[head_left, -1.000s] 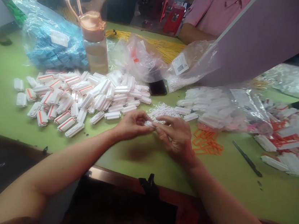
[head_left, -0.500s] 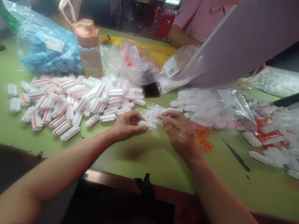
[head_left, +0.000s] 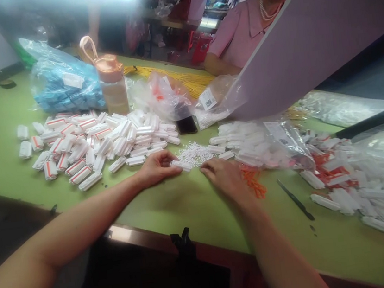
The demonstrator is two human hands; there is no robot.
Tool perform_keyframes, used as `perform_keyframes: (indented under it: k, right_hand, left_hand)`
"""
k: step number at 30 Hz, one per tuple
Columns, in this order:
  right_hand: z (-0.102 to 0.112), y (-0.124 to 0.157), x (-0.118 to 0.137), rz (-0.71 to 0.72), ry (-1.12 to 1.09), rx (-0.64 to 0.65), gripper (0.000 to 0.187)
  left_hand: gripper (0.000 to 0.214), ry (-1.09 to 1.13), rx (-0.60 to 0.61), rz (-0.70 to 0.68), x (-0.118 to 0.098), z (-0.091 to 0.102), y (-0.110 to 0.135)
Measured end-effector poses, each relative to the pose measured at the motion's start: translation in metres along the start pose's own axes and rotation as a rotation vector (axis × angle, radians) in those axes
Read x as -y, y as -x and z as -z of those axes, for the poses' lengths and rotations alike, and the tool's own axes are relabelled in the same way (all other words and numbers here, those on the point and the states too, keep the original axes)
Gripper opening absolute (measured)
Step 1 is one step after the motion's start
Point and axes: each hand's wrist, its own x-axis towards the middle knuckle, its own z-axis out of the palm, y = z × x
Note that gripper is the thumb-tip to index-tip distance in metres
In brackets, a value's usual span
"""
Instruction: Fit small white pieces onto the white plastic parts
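My left hand is closed, pinching a small white plastic casing between thumb and fingers, just off the front left of a pile of tiny white parts. At the front right edge of that pile, my right hand reaches down with its fingers drawn together. Whatever its fingertips may hold is too small to make out. Two similar casings lie just beyond the right hand, and some orange strips are on the table beside it.
Many white casings, some orange-striped, are heaped at left behind my left arm. Behind them stand a bottle and a blue bag. A phone, bagged casings and a knife-like tool lie around. A person sits opposite.
The view has tilted up a little. My right hand has lowered from above the pile to its front edge, fingers now at the table. My left hand still holds the casing.
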Motion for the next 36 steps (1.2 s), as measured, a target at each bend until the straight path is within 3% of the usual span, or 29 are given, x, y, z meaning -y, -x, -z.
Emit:
perform_keyframes:
  k: [9, 15, 21, 30, 36]
  right_hand:
    - [-0.001, 0.001, -0.003, -0.068, 0.026, 0.047, 0.019]
    - [-0.002, 0.002, -0.004, 0.056, 0.051, -0.023, 0.022]
    - [-0.008, 0.001, 0.004, 0.136, -0.015, 0.01, 0.021]
    - [0.009, 0.004, 0.009, -0.016, -0.123, 0.083, 0.026]
    - [-0.005, 0.007, 0.022, -0.019, -0.134, 0.026, 0.019]
  left_hand:
    - [0.042, -0.037, 0.004, -0.015, 0.001, -0.002, 0.001]
    - [0.044, -0.028, -0.022, -0.019, 0.0, -0.003, 0.0]
    - [0.044, -0.001, -0.051, -0.015, 0.002, -0.004, 0.0]
    - [0.041, 0.039, -0.067, -0.015, -0.005, -0.005, 0.001]
    - [0.04, 0.014, -0.071, -0.031, -0.003, -0.004, 0.001]
